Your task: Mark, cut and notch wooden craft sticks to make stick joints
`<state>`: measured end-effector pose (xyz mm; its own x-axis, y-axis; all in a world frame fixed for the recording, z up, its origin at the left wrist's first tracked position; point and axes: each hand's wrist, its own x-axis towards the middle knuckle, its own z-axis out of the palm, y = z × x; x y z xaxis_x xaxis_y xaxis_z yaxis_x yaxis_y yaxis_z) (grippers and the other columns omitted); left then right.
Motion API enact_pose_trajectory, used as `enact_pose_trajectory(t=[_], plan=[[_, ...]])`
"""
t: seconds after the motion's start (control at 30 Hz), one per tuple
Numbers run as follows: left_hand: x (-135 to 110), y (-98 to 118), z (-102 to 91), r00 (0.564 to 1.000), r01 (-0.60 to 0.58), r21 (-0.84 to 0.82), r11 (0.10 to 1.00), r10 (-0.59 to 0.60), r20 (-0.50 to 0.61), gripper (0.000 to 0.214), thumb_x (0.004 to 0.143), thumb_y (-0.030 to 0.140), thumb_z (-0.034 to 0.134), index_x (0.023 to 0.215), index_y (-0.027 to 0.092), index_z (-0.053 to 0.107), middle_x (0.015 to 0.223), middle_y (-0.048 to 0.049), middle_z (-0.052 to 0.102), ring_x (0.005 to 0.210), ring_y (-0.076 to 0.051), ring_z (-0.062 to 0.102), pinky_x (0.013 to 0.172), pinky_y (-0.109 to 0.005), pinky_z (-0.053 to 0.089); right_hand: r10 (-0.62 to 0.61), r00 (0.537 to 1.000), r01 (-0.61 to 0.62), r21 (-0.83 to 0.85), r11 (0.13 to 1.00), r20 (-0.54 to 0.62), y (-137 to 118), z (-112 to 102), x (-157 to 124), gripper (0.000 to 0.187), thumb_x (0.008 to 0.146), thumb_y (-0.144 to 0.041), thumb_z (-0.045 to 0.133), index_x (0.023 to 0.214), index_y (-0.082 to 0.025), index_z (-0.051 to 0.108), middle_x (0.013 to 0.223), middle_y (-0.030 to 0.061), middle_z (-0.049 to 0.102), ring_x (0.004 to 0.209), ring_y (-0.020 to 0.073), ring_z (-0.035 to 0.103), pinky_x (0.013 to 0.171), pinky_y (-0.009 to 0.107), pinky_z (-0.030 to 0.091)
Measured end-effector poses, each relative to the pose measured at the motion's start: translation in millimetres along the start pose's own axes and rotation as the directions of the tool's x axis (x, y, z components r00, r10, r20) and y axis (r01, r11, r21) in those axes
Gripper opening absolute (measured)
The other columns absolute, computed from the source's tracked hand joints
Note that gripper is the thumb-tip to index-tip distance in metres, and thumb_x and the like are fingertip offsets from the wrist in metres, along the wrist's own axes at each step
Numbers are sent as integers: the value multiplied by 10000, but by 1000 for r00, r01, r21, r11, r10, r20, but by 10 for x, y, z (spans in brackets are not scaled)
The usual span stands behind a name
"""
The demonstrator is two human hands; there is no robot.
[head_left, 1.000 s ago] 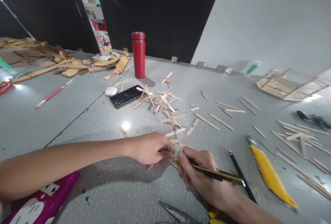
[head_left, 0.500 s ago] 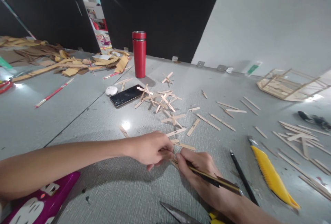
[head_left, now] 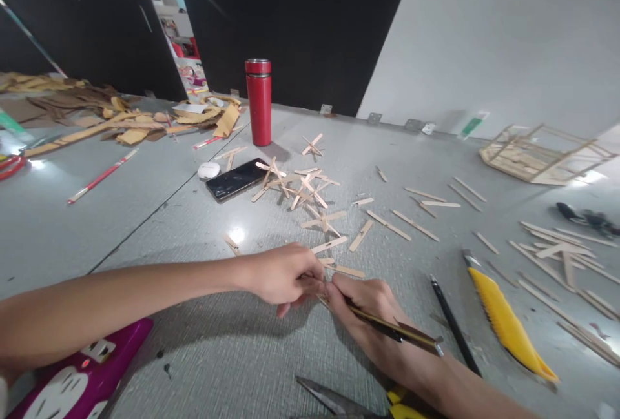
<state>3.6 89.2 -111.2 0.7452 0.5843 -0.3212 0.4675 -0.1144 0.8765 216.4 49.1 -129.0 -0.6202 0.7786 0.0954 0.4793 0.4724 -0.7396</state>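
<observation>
My right hand (head_left: 372, 316) is closed around a gold and black pen (head_left: 397, 330), its back end pointing to the lower right. The pen's tip is hidden between my hands. Fingertips of my left hand (head_left: 285, 277) are pinched together and meet those of the right. A sliver of a wooden craft stick (head_left: 325, 303) shows under the pinch; most of it is covered. Just beyond my fingers lie flat craft sticks (head_left: 347, 270), and behind them a pile of crossed sticks (head_left: 310, 188).
A yellow utility knife (head_left: 508, 322) and black pen (head_left: 454, 322) lie at right; scissors (head_left: 334, 399) in front. Purple case (head_left: 116, 367) sits under my left forearm. Phone (head_left: 237, 180), red flask (head_left: 259, 106) and wooden frame (head_left: 533, 164) stand farther back. Loose sticks (head_left: 552, 257) cover the right.
My right hand and its pen have shifted slightly left and up. The left hand stays nearly still, and the rest of the scene moves only a little with the camera.
</observation>
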Motion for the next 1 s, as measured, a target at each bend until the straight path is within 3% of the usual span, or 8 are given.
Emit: enact_pose_trajectory(t=[0.3,0.43,0.73,1.0], plan=[[-4,6,1,1000,22,-9,1000,-22,1,319,991,230,459,676,192,496,570,28,550,380,-115,599,317,-167,392,4,1000,-4,9,1000,-21,-41,-11,40,398,1086,-343,407,713,-231,322,644,-66,335,581,117,278,560,287,250],[-2,8,-2,999,35,-17,999,-35,12,302,980,220,471,680,190,494,580,25,562,382,-118,607,307,-162,398,59,995,-58,10,998,-75,-27,-14,45,416,1081,-345,387,685,-242,317,592,-68,339,540,116,293,533,288,247],[19,-33,-24,999,39,-31,999,-38,39,285,982,218,492,699,186,511,584,33,571,388,-116,612,315,-156,398,165,983,-155,115,981,-79,-1,6,0,457,1090,-412,384,677,-235,465,469,-58,517,364,91,475,455,234,379],[15,-18,-31,998,37,-27,999,-36,44,294,983,212,483,692,181,508,581,36,559,379,-109,601,305,-149,386,152,985,-136,160,978,-87,-4,-2,-7,444,1097,-397,374,700,-232,483,473,-50,558,374,88,498,442,218,392]])
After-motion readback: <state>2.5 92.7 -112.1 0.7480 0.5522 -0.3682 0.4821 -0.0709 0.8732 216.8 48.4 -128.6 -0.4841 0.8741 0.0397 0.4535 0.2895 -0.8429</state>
